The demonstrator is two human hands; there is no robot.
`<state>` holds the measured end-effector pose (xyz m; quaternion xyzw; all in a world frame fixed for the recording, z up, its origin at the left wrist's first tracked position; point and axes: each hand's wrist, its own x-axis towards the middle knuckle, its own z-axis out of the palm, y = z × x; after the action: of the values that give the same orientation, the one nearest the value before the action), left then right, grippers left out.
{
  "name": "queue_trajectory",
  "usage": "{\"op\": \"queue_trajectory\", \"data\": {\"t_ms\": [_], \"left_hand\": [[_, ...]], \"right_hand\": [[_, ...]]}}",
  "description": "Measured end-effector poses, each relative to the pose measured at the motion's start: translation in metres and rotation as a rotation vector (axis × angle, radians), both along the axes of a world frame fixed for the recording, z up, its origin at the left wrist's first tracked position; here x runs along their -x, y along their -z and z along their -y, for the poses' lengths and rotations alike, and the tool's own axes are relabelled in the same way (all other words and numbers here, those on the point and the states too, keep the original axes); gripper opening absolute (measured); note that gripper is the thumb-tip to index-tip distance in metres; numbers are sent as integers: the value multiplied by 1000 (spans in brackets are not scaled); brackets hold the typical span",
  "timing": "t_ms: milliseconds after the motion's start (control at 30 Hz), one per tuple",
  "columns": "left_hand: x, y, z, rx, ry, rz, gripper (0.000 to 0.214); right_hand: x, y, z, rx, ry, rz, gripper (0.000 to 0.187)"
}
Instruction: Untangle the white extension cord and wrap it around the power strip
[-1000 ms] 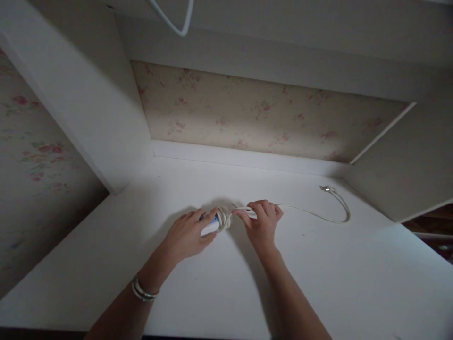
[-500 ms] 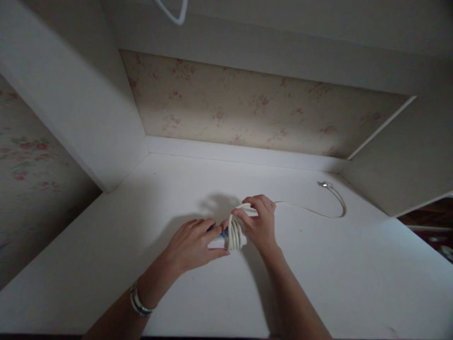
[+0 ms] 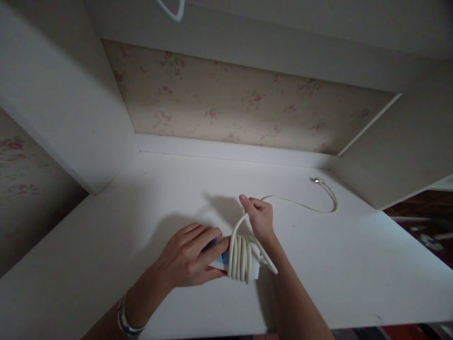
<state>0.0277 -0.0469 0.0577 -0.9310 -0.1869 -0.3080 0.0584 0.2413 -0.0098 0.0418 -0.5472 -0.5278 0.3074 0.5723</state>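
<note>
My left hand (image 3: 189,257) grips a small white block with a blue patch, a charger (image 3: 220,259), just above the white desk (image 3: 159,198). Several turns of white cable (image 3: 240,257) are wound round the block. My right hand (image 3: 260,218) pinches the cable a little above the coil and is closed on it. From that hand the loose cable (image 3: 300,204) runs right across the desk in a curve and ends in a small metal plug (image 3: 316,180) near the back right corner.
The desk sits in a white alcove with a side panel on the left (image 3: 60,108) and on the right (image 3: 399,151), floral wallpaper (image 3: 240,101) behind and a shelf overhead. A white cable loop (image 3: 171,12) hangs at the top. A bracelet (image 3: 125,323) is on my left wrist.
Both hands have drawn the block nearer to me. The coil now shows more turns, and my right hand has lifted the cable above it. The loose end has been pulled slightly left.
</note>
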Motion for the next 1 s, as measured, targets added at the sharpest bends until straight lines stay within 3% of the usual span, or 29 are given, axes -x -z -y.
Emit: {"op": "queue_trajectory", "data": {"t_ms": [233,433,533,667,767,867,1000], "left_hand": [[3,4,-2,-99,7,125,51],[6,3,-3,-140,-19,195,57],[11,4,-7,-148,-111,284,59],[16,6,-14,-114,-309,401,62],[14,8,-18,-72,-431,427,61],[12,10,-20,-31,-491,436,59],[10,14,-22,40,-509,439,57]], "right_hand": [[12,6,-3,24,158,197,58],[9,13,-5,91,235,125,57],[8,17,-8,203,138,138,57],[14,16,-7,252,-59,397,56],[19,13,-3,285,-108,591,51],[22,11,0,347,-163,813,52],[27,13,6,282,-247,1009,47]]}}
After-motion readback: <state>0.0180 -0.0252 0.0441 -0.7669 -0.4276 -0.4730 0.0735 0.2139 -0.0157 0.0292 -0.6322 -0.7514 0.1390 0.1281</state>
